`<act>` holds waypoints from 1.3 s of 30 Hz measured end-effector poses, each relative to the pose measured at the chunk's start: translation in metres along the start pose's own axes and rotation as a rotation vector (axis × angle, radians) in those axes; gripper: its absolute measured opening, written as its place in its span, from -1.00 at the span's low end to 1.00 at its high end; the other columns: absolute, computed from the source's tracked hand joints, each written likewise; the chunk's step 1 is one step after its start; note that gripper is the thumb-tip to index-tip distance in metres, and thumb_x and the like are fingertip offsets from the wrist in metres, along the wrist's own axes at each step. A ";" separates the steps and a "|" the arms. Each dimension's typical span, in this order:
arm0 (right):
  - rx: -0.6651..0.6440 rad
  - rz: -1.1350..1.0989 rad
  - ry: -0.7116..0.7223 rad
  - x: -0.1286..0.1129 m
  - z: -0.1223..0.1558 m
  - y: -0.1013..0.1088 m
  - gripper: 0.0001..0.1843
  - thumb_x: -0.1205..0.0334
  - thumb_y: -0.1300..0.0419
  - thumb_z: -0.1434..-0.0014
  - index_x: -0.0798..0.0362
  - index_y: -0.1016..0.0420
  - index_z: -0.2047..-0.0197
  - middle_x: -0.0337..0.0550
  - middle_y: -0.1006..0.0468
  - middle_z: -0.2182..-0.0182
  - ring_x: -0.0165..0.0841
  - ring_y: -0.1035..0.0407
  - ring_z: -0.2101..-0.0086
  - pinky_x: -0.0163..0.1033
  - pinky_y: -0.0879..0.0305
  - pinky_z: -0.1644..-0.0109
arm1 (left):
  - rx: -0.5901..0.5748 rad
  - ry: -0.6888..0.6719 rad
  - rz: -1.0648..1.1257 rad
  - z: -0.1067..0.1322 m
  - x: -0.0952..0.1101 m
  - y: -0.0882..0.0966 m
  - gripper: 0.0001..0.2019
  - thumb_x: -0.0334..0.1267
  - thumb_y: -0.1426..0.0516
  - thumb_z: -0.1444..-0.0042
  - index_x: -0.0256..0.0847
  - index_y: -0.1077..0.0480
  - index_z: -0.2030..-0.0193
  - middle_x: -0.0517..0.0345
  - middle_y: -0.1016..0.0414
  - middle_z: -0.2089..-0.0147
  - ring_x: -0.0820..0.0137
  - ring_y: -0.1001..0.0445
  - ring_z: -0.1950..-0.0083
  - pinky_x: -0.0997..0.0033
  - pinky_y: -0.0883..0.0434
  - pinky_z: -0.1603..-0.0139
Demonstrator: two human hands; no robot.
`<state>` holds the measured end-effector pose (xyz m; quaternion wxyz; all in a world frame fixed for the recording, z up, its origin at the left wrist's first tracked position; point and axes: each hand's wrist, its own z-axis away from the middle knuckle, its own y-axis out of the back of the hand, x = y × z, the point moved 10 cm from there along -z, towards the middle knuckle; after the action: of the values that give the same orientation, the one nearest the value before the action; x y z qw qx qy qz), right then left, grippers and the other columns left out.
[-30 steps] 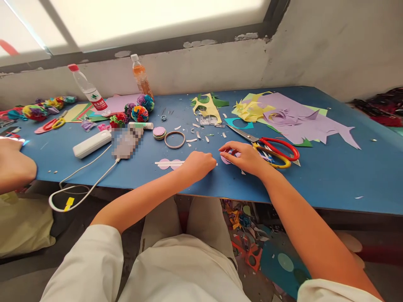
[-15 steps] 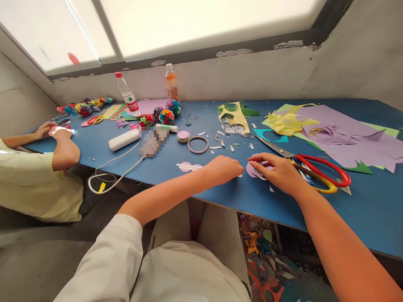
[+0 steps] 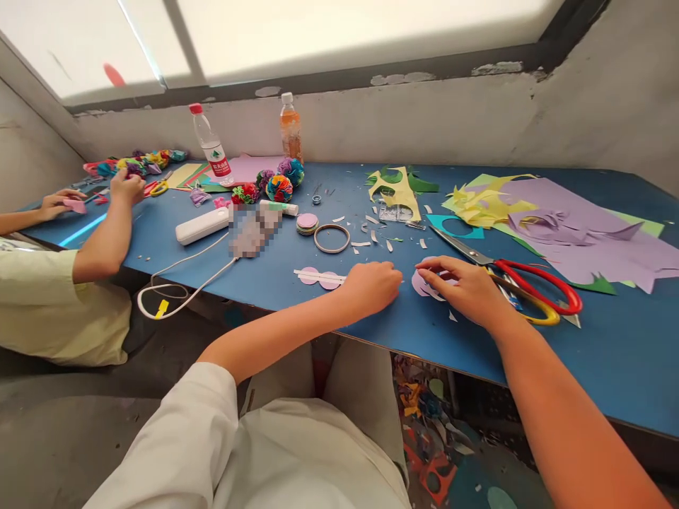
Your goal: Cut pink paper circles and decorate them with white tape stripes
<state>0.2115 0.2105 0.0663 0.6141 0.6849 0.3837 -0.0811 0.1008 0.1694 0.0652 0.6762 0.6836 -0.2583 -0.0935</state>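
Observation:
My left hand (image 3: 373,288) is closed over the right part of a white paper strip (image 3: 318,276), its fingers bent down at the table. Purple paper circles (image 3: 329,281) lie along the strip, left of that hand. Just to the right, my right hand (image 3: 459,283) has its fingertips drawn together at another purple paper circle (image 3: 420,284), part of which is hidden beneath the fingers. Large scissors (image 3: 535,283) with red and yellow handles lie beside the right wrist. A stack of paper discs (image 3: 307,224) and a brown ring (image 3: 332,239) are beyond my left hand.
Purple paper sheets (image 3: 610,247) and yellow cut-out paper (image 3: 395,194) cover the back right. A red-capped bottle (image 3: 217,159), an orange drink bottle (image 3: 291,134), paper pompoms (image 3: 279,187) and a white case with cable (image 3: 201,226) stand left. A co-worker's hand (image 3: 127,185) is at the far left.
The view has shifted slightly. My hands keep nearly the same pose, the left a little farther left. The co-worker's nearer hand has moved forward to the pompoms.

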 end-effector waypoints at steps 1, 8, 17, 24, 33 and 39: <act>-0.002 0.004 0.011 -0.001 0.001 0.000 -0.60 -0.16 -0.06 -0.14 -0.02 -0.51 0.26 -0.07 -0.60 0.33 -0.24 -0.44 0.38 -0.09 -0.41 0.26 | 0.014 0.039 0.047 0.001 -0.008 0.000 -0.77 -0.35 0.00 -0.22 -0.26 -0.50 0.17 -0.05 -0.56 0.11 0.21 -0.55 0.09 0.37 -0.40 0.27; -0.117 0.013 0.174 -0.019 0.003 -0.023 -0.60 -0.16 -0.13 -0.14 0.00 -0.54 0.29 -0.07 -0.60 0.33 -0.27 -0.44 0.37 -0.13 -0.40 0.26 | 0.035 0.174 0.406 0.009 -0.040 -0.009 -0.78 -0.22 -0.04 -0.18 -0.19 -0.50 0.22 0.17 -0.62 0.25 0.38 -0.54 0.22 0.47 -0.37 0.26; -0.098 0.012 0.336 -0.040 0.002 -0.035 -0.70 0.06 -0.05 -0.24 0.01 -0.50 0.12 -0.03 -0.57 0.23 -0.28 -0.45 0.33 -0.14 -0.40 0.25 | 0.038 0.224 0.704 0.016 -0.049 -0.009 -0.80 -0.22 -0.06 -0.15 -0.25 -0.46 0.34 0.17 -0.57 0.38 0.44 -0.49 0.33 0.50 -0.34 0.28; -0.110 0.047 0.461 -0.079 -0.006 -0.026 -0.78 0.20 -0.02 -0.25 0.00 -0.48 0.29 -0.08 -0.57 0.30 -0.29 -0.45 0.30 -0.19 -0.37 0.23 | 0.062 0.190 0.882 0.033 -0.055 0.009 -0.81 -0.19 -0.10 -0.13 -0.26 -0.47 0.29 0.15 -0.57 0.31 0.46 -0.47 0.29 0.52 -0.35 0.30; 0.091 0.241 0.651 -0.171 -0.036 -0.004 -0.75 0.19 0.00 -0.30 0.01 -0.50 0.21 -0.11 -0.59 0.26 -0.32 -0.45 0.31 -0.23 -0.32 0.27 | 0.441 0.223 0.816 0.079 -0.090 0.059 -0.52 -0.09 -0.24 -0.07 -0.23 -0.37 -0.10 -0.01 -0.46 -0.17 0.26 -0.42 -0.17 0.31 -0.37 -0.14; 0.170 0.287 0.761 -0.233 -0.049 -0.005 -0.74 0.20 0.00 -0.33 0.04 -0.51 0.19 -0.12 -0.60 0.25 -0.36 -0.44 0.35 -0.29 -0.24 0.34 | 0.399 0.286 0.648 0.095 -0.118 0.044 -0.56 -0.14 -0.17 -0.18 -0.25 -0.35 -0.17 -0.04 -0.43 -0.23 0.22 -0.37 -0.27 0.28 -0.30 -0.27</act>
<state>0.0301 0.1550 0.2095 0.3745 0.7609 0.4759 0.2328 -0.0550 0.1448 0.0756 0.5541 0.6905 -0.3767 0.2726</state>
